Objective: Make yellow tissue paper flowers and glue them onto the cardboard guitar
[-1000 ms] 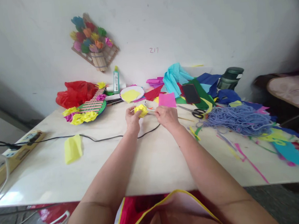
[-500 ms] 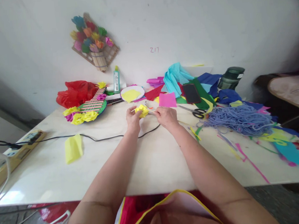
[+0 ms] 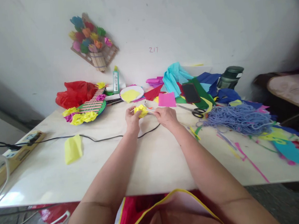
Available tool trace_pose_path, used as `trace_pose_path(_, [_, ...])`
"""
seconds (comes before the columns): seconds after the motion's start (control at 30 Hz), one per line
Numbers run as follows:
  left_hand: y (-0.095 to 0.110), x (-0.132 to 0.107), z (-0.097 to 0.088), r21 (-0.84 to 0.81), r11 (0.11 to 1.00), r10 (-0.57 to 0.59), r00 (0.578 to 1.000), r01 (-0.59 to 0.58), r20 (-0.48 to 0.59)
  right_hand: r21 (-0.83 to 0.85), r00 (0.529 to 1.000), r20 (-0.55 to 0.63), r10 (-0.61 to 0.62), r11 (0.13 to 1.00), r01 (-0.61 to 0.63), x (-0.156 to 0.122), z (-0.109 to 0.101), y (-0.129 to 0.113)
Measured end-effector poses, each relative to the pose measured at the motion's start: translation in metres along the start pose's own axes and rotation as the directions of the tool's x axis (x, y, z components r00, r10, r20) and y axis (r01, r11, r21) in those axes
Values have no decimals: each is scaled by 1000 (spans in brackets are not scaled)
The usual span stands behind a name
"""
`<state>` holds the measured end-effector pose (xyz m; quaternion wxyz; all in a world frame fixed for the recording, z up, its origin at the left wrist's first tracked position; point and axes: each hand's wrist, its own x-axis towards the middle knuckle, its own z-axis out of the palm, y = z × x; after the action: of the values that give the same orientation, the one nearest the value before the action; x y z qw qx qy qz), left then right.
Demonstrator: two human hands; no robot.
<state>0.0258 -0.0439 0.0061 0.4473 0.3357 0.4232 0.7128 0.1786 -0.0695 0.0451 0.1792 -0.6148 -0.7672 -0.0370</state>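
My left hand (image 3: 132, 121) pinches a crumpled yellow paper flower (image 3: 140, 110) held just above the pale table (image 3: 153, 160). My right hand (image 3: 166, 117) is closed on a thin wooden stick (image 3: 151, 111) whose tip meets the flower from the right. Both hands are close together near the table's far middle. A black cable (image 3: 100, 139) runs on the table under them. A pink paper square (image 3: 167, 99) lies just behind my right hand.
A yellow paper piece (image 3: 73, 149) lies at left. Behind are a red bag (image 3: 75, 93), a decorated plate (image 3: 87, 110), a glue bottle (image 3: 116, 80), scissors (image 3: 197, 113), a phone (image 3: 191, 93), purple yarn (image 3: 238, 119), coloured paper scraps and a power strip (image 3: 13, 155).
Both hands stay in nearly the same spot, shifting only slightly around the yellow flower and the stick.
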Motion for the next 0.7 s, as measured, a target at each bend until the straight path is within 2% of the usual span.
trace_pose_path(0.4, [1, -1, 0, 7, 1000, 1, 1000, -1, 21, 22, 995, -96, -21, 999, 24, -3, -1, -3])
trace_pose_path(0.7, [-3, 1, 0, -12, 1000, -11, 999, 12, 37, 21, 996, -85, -6, 1000, 8, -2, 3, -2])
